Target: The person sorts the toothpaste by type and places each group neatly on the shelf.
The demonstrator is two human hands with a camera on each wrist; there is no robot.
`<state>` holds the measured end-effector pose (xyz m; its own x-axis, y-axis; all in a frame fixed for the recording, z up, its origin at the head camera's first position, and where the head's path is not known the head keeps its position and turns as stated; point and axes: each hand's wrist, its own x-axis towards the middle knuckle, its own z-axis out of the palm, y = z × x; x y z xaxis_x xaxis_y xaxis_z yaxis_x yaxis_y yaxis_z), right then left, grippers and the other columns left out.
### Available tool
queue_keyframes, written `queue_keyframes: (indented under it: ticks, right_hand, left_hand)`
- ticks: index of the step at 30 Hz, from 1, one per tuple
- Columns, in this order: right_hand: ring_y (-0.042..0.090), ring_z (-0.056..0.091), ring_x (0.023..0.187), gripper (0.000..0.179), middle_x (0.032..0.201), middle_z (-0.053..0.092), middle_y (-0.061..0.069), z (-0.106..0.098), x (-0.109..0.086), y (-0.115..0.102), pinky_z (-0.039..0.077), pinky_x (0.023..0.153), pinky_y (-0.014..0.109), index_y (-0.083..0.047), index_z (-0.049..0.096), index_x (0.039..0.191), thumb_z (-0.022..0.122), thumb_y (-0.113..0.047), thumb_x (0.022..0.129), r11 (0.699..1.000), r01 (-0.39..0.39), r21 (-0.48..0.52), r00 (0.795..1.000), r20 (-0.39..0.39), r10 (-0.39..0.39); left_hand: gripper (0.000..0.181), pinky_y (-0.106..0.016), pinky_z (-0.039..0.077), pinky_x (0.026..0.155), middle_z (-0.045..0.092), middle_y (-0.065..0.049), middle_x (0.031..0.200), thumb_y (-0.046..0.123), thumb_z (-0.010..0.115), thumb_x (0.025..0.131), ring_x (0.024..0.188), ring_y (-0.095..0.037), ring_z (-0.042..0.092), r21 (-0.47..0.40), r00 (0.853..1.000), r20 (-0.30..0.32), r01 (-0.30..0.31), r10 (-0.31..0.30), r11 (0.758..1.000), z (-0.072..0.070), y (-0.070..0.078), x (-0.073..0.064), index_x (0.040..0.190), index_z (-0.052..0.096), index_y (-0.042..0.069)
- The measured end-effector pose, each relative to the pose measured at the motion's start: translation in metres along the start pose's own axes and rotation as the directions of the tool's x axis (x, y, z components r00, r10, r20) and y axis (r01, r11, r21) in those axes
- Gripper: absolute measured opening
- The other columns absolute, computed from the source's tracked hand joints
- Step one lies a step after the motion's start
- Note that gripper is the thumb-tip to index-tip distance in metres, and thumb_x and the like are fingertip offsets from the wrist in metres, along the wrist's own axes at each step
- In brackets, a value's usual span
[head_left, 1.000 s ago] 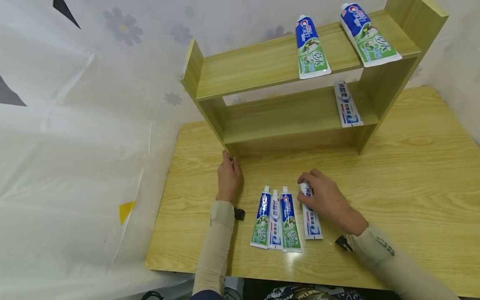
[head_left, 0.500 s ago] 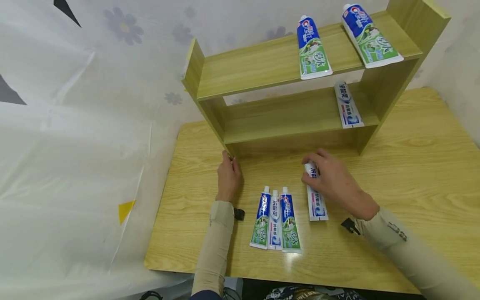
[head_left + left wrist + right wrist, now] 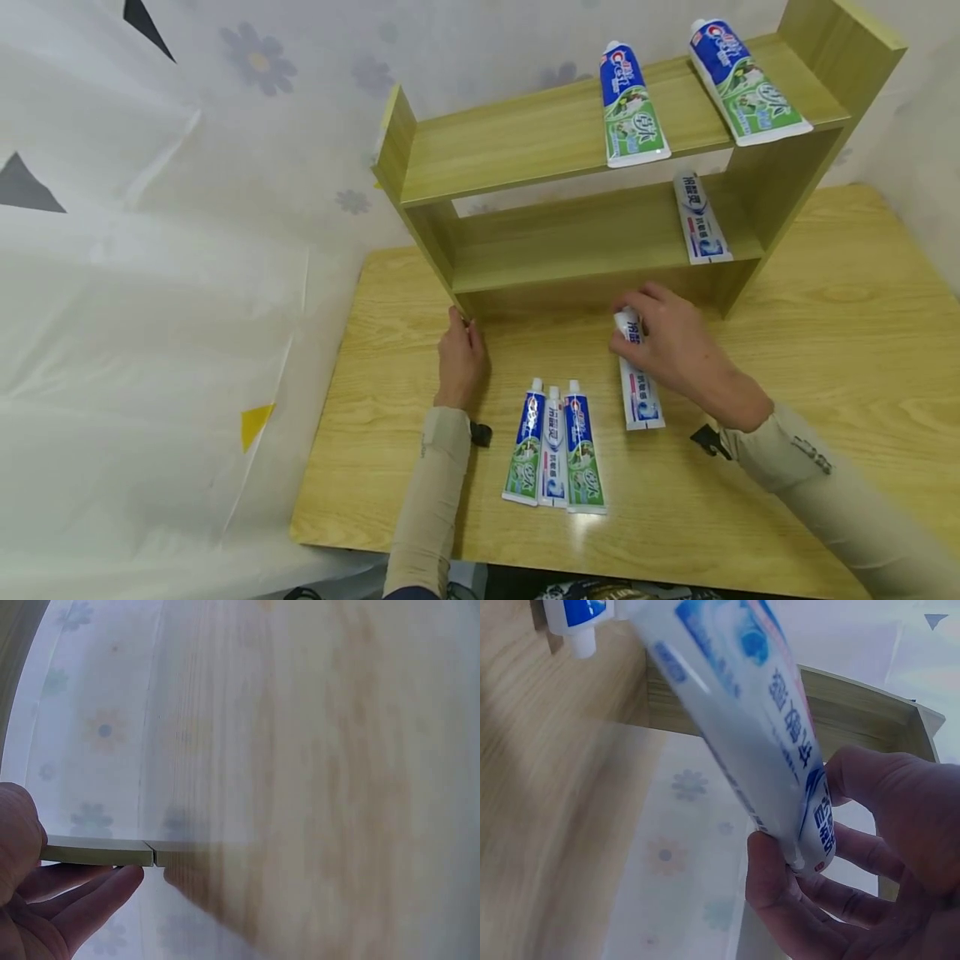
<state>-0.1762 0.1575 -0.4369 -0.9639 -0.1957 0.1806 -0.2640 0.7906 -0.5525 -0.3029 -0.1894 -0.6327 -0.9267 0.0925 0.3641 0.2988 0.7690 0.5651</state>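
Note:
My right hand (image 3: 678, 346) grips a white toothpaste tube (image 3: 641, 396) near its cap end, in front of the shelf. The right wrist view shows thumb and fingers around that end of the white tube (image 3: 742, 727), its flat end raised toward the camera. With my left hand (image 3: 460, 362) I hold the lower left side panel of the wooden shelf (image 3: 525, 279). In the left wrist view the panel edge (image 3: 97, 855) lies between thumb and fingers. Two blue-green toothpaste tubes (image 3: 525, 446) (image 3: 583, 450) lie on the table with a white tube (image 3: 553, 450) between them.
Two blue-green tubes (image 3: 632, 104) (image 3: 746, 83) lie on the upper board, toward its right. One white tube (image 3: 701, 217) lies on the lower board at the right. The wooden table (image 3: 847, 375) extends to both sides; walls stand behind and at left.
My right hand has lifted the white tube from beside the row and carried it forward, slightly right, toward the shelf. My left hand stays at the side panel.

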Motion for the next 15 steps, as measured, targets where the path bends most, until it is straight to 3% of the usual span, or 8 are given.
queue_keyframes:
  ticks: [8,15]
  right_hand:
    - [0.028,0.064,0.082,0.032,0.117,0.066,0.021,-0.017,0.015,-0.006,0.052,0.063,0.034,-0.002,0.073,0.124,0.076,-0.012,0.093,0.996,0.079,-0.032,0.994,-0.07,-0.082]
    - [0.03,0.064,0.086,0.032,0.12,0.066,0.022,-0.029,0.027,-0.011,0.053,0.064,0.035,-0.003,0.073,0.125,0.075,-0.012,0.094,0.995,0.093,-0.034,0.992,-0.086,-0.096]
  left_hand:
    - [0.037,-0.027,0.043,0.048,0.055,-0.003,0.075,0.04,0.031,0.119,0.057,-0.014,0.053,0.021,1.0,-0.015,-0.015,0.015,1.0,0.0,0.001,0.0,0.132,0.047,0.009]
    - [0.034,-0.028,0.043,0.049,0.056,-0.003,0.077,0.038,0.033,0.12,0.058,-0.015,0.054,0.02,1.0,-0.011,-0.001,0.002,1.0,0.0,0.002,0.0,0.132,0.046,0.008]
